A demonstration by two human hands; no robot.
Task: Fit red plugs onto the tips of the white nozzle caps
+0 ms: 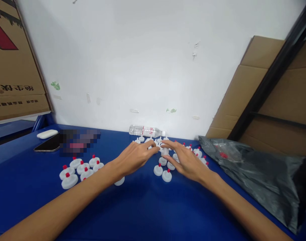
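My left hand [135,156] reaches over a group of white spout caps without red tips [141,138]. Its thumb and fingers are curled close together, and what lies between them is hard to make out. Opposite it, my right hand [184,159] has thumb and fingers around a white spout cap [165,151]. Just below the right hand stand white spout caps with red tips [166,175]. Several more red-tipped caps [70,180] stand in a cluster at the left, and others [197,151] are beyond the right hand. One white cap [119,181] is partly hidden by the left forearm.
A clear plastic bottle [145,131] lies against the wall behind the caps. A phone [47,144], a white case [47,134] and a blurred item [80,142] are at the left. A dark plastic bag [255,177] covers the right of the blue table [153,211]. Cardboard [243,83] leans behind.
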